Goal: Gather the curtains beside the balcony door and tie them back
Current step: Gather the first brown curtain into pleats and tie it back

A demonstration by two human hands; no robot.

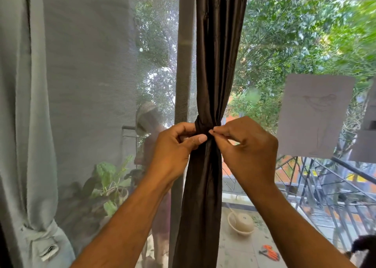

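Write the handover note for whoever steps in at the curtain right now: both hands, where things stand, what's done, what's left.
Left hand: fingers curled on the tie band at the left side of the knot, thumb pressing across the front.
Right hand: pinches the band's end at the right side of the knot.
Dark brown curtain: gathered into one bundle, cinched at mid-height beside the door frame.
Grey curtain: hangs at far left, bunched and apparently tied low down.
Done: brown curtain gathered, band wrapped around it.
Left: probably pull the knot snug and let go; I cannot tell whether it is secure yet.
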